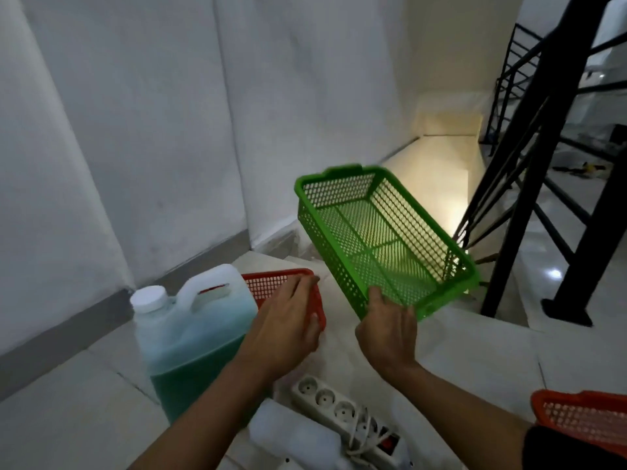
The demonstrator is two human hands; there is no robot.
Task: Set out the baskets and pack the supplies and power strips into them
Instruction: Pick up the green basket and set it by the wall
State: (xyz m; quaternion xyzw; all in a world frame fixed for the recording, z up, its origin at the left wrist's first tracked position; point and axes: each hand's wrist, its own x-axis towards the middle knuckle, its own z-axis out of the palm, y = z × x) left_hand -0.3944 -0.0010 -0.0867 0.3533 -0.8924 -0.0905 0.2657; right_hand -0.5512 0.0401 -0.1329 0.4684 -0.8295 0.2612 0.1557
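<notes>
Three perforated plastic baskets are seen (two red, one green): green basket gripped by right hand, far-left red basket held by left hand, another red basket near right.

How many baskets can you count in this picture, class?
3. A green basket is held up, tilted, by the right hand. A red basket sits behind the jug under the left hand. Another red basket is cut off at the lower right edge; others may lie outside the view.
</notes>
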